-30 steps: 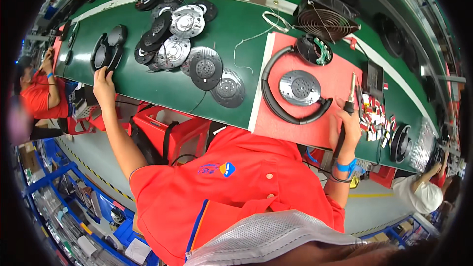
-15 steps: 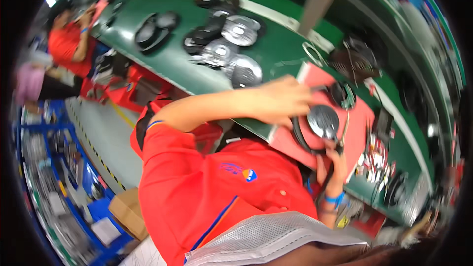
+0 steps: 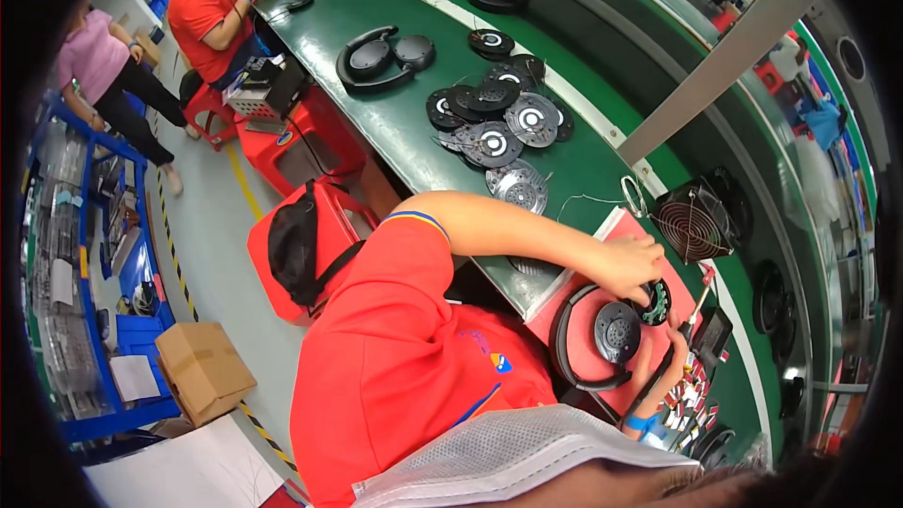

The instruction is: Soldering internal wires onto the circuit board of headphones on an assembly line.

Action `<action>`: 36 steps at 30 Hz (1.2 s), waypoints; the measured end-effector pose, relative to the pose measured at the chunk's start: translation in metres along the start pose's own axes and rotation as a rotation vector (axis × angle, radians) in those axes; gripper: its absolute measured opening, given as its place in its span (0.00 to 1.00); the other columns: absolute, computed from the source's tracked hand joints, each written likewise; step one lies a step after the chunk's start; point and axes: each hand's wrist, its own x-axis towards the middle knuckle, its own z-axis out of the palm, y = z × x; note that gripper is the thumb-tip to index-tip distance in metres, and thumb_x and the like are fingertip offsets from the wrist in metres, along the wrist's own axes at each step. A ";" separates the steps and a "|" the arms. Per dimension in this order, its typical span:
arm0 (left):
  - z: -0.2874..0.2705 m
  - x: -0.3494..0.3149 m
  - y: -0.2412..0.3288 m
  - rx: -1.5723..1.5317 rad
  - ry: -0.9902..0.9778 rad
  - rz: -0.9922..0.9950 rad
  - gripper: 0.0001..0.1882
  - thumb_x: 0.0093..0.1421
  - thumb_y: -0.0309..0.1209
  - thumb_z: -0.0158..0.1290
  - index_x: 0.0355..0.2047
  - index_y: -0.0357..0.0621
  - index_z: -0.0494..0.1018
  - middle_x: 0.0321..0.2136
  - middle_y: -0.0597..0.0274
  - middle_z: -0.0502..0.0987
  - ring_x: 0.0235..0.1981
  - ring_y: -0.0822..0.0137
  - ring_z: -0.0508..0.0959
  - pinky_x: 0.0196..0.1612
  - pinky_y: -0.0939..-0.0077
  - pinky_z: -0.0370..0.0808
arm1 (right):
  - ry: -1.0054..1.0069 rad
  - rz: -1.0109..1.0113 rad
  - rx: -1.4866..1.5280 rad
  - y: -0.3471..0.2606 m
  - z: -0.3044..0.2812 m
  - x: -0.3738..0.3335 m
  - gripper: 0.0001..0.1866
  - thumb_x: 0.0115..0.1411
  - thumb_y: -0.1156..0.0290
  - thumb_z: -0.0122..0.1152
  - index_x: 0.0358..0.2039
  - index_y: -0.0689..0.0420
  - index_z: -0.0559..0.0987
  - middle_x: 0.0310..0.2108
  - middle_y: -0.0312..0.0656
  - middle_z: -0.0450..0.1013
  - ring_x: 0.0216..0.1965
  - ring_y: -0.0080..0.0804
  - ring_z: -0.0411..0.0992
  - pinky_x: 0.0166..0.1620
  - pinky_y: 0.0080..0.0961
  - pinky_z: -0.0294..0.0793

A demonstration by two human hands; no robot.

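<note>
On the pink mat point(image 3: 602, 230) lies a pair of black headphones point(image 3: 562, 334), its band curving toward me. One ear cup point(image 3: 618, 332) shows a perforated round face. The other, an opened ear cup point(image 3: 656, 303), shows a green circuit board inside its black ring. My left hand point(image 3: 628, 265) reaches across from the left, its fingers bent down onto this opened cup. My right hand point(image 3: 661, 372) is closed around a pen-like tool with a dark handle and thin metal shaft, apparently a soldering iron point(image 3: 691, 322). The tool stands beside the opened cup, its shaft pointing away from me.
Several round black speaker plates point(image 3: 494, 143) are piled on the green bench point(image 3: 310, 26), with another headphone point(image 3: 372, 58) further left. A fan point(image 3: 691, 226), a wire coil point(image 3: 633, 196) and small red-and-white parts point(image 3: 691, 395) lie around the mat. A co-worker point(image 3: 207, 14) sits far left.
The view has shifted and sharpened. My left hand has come over onto the opened ear cup. My right hand, with the tool, is now on the cup's right side.
</note>
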 end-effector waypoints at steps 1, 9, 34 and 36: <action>0.005 0.002 0.002 0.011 -0.033 0.000 0.22 0.48 0.47 0.59 0.35 0.41 0.78 0.42 0.49 0.70 0.45 0.52 0.68 0.44 0.56 0.69 | -0.002 0.019 0.008 0.000 0.004 0.006 0.18 0.50 0.85 0.58 0.42 0.60 0.68 0.52 0.55 0.70 0.56 0.50 0.67 0.60 0.40 0.59; -0.085 -0.079 0.031 0.079 -0.006 0.075 0.17 0.48 0.33 0.60 0.38 0.44 0.73 0.53 0.49 0.64 0.57 0.49 0.62 0.52 0.54 0.63 | -0.133 -0.024 -0.062 -0.007 0.014 0.023 0.17 0.53 0.85 0.56 0.44 0.61 0.69 0.52 0.54 0.70 0.54 0.48 0.69 0.56 0.34 0.65; -0.119 -0.028 -0.021 -0.457 0.269 -0.555 0.11 0.62 0.34 0.51 0.37 0.39 0.75 0.31 0.65 0.78 0.30 0.74 0.74 0.29 0.81 0.70 | -0.050 -0.068 -0.055 -0.011 0.011 0.025 0.16 0.52 0.86 0.59 0.42 0.60 0.73 0.44 0.51 0.75 0.49 0.43 0.73 0.53 0.32 0.69; -0.112 -0.025 -0.011 -0.786 0.209 -0.657 0.11 0.62 0.34 0.53 0.38 0.39 0.74 0.32 0.69 0.77 0.31 0.80 0.73 0.31 0.84 0.69 | -0.007 -0.093 0.013 -0.011 0.009 0.028 0.19 0.49 0.87 0.61 0.42 0.60 0.72 0.48 0.54 0.73 0.49 0.44 0.74 0.52 0.33 0.70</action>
